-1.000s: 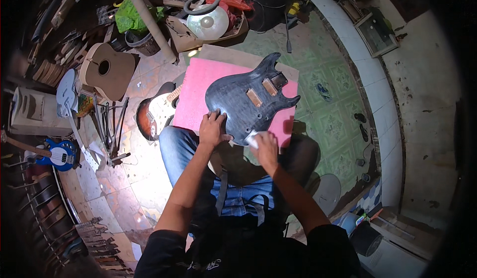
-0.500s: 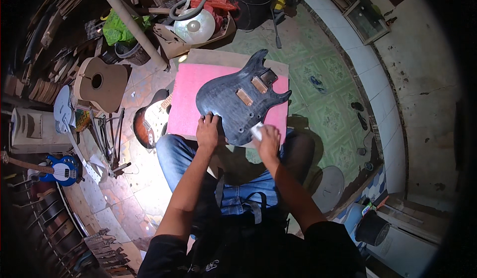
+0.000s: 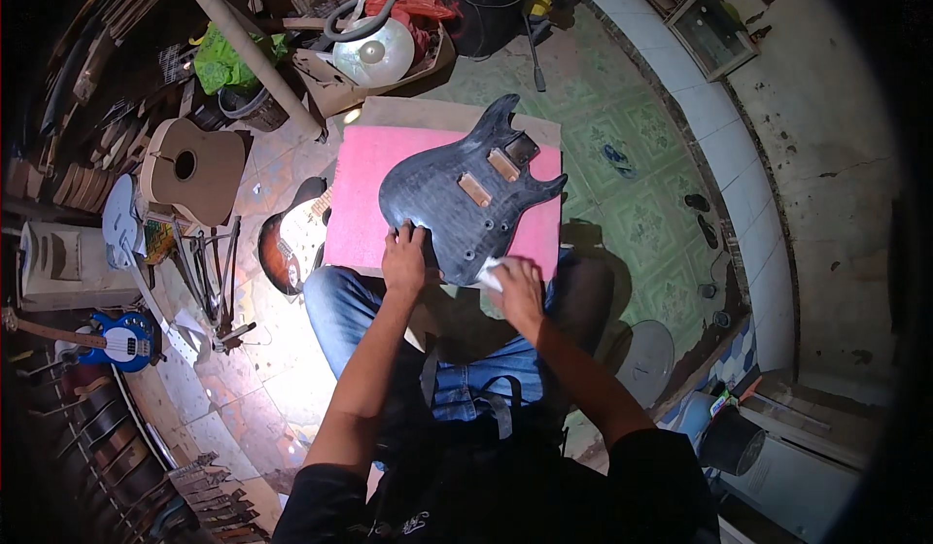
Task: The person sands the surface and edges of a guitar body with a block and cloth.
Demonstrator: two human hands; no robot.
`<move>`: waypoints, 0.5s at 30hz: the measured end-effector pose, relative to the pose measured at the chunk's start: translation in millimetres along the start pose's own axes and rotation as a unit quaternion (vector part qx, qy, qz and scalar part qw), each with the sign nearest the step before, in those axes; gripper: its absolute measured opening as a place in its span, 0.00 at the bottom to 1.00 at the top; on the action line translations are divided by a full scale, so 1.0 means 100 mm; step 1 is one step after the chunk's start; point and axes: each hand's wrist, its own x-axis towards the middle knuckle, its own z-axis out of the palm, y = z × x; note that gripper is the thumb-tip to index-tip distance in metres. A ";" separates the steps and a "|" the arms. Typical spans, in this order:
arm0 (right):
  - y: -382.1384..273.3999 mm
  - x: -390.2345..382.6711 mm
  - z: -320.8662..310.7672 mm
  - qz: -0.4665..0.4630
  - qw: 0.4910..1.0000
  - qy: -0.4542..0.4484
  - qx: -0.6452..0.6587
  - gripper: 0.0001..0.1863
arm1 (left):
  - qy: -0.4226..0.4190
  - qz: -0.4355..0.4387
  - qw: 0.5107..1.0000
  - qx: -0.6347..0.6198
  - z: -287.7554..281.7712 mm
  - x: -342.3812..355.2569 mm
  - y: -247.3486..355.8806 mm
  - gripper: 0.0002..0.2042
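A dark grey electric guitar body (image 3: 442, 189) with bare wood pickup cavities lies flat on a pink foam sheet (image 3: 355, 194) in front of me. My left hand (image 3: 403, 260) grips the near left edge of the body, fingertips on its top. In my right hand (image 3: 518, 289) is a white folded piece of cloth or paper (image 3: 489, 273), pressed to the near right edge of the body. The right fingers are closed over it, so part of it is hidden.
A sunburst electric guitar (image 3: 282, 253) stands close to the left of the foam. Further left are an acoustic guitar body (image 3: 209, 180), metal stands (image 3: 209, 272) and a blue bass (image 3: 121, 340). Beyond the foam sit a cardboard box (image 3: 326, 83) and a black bucket (image 3: 481, 10).
My right hand has slid a little left and toward me along the body's near edge with the white piece. My left hand keeps its place on the body.
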 end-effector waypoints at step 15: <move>0.36 0.34 -0.18 0.105 0.993 0.056 -0.029 0.24 | 0.013 0.004 1.000 -0.011 0.01 -0.01 0.10 0.48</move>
